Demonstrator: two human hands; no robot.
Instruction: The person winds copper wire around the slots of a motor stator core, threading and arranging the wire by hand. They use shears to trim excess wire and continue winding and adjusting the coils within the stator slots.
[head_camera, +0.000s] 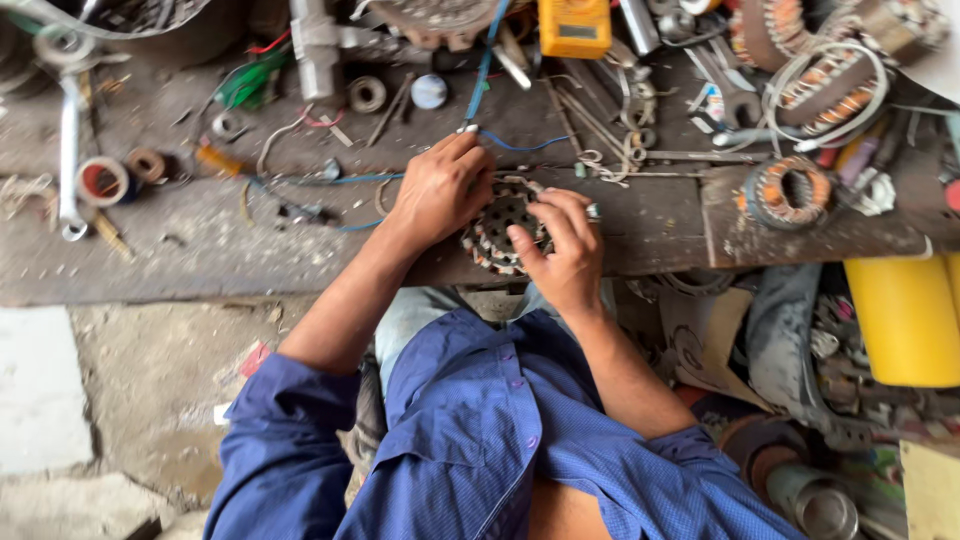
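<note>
Left hand (437, 188) and right hand (563, 243), each closed in a grip on the round wound stator (500, 232), which rests at the near edge of the wooden counter (250, 250). A blue wire (487, 60) runs away from the left grip; a second coil (787, 192) lies well right of the right grip.

We note a worn, dark wooden counter (200, 240), surface scratched and dusty, strewn with wire offcuts, tape rolls (103, 181) and a spanner (68, 150). Below it lies a rough concrete floor (150, 380), cracked, with a pale slab (40, 390) at left. Light is soft and even (daylight, apparently). A yellow cylinder (905, 320) sits at right among scrap.
</note>
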